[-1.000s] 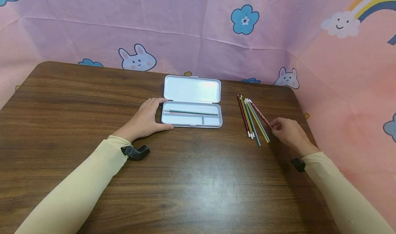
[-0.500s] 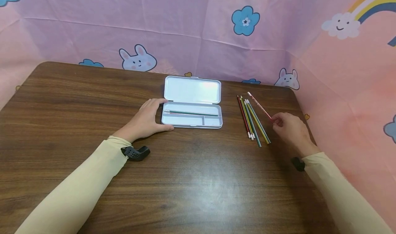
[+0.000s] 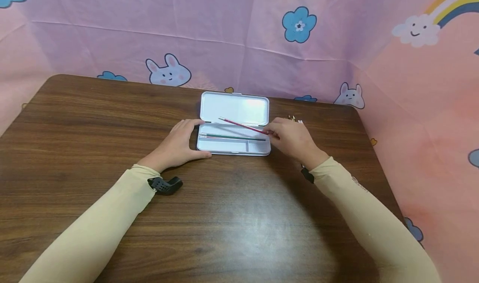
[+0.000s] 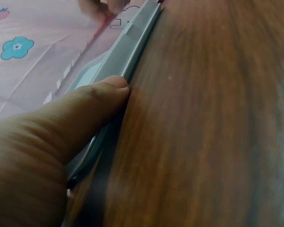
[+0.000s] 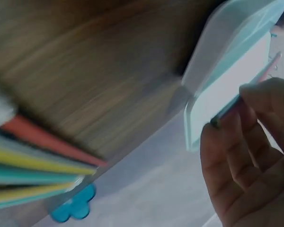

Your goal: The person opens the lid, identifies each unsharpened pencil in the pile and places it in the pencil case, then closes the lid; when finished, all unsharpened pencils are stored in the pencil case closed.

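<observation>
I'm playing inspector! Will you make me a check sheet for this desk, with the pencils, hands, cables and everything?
Surface: brown wood-grain table.
Job's things: white pencil case, lid open, pencils inside; loose pencils on the table, partly hidden in the head view.
Clutter: nothing seen.
Left hand: holds the case's left end, thumb at the front edge.
Right hand: pinches a red pencil over the case.
Cables: nothing seen.
Surroundings: pastel cloth with bunnies and flowers.

The right hand [image 5: 251, 158] is pinching a pencil [image 5: 264, 74] between thumb and fingers, in front of the open case [image 5: 210, 52]. Red, yellow and teal pencils [image 5: 31, 171] are lying on the table [image 5: 109, 61]; a cloth [image 5: 154, 184] is showing beyond.
</observation>
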`<action>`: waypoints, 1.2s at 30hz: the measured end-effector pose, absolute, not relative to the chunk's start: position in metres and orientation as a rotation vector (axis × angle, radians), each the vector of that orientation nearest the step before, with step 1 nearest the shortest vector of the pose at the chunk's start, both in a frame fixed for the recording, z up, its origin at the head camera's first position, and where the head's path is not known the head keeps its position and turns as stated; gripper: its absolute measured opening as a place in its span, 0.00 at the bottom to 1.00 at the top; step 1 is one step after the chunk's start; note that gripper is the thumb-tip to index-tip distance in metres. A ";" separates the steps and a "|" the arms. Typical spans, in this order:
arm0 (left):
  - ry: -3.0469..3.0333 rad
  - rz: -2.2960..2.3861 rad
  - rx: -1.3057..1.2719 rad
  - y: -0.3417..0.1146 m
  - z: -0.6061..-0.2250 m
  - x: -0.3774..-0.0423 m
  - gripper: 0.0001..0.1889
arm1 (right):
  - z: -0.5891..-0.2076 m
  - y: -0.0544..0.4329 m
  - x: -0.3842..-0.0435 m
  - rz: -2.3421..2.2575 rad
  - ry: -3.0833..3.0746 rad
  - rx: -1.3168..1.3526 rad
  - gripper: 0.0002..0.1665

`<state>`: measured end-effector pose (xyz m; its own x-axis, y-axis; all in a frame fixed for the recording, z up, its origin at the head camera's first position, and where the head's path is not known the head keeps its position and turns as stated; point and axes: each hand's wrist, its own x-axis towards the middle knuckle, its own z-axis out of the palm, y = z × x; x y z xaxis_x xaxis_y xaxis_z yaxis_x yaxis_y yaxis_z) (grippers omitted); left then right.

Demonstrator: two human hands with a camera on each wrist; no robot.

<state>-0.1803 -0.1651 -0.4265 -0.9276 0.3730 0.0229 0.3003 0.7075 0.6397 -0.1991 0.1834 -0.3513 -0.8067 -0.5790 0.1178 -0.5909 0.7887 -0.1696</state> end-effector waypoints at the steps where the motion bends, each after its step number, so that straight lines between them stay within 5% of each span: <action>1: 2.801 1.023 0.554 -0.165 -0.426 -0.180 0.55 | -0.352 0.178 -0.201 0.296 -2.921 0.982 0.11; 36: 2.793 1.025 0.537 -0.163 -0.421 -0.178 0.55 | -0.361 0.137 -0.222 0.236 -3.092 1.112 0.16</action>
<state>-0.1778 -0.1630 -0.4209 -0.9301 0.3672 0.0109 0.2871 0.7081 0.6451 -0.2222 0.1370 -0.3614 -0.7620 -0.6406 -0.0944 -0.6188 0.7634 -0.1852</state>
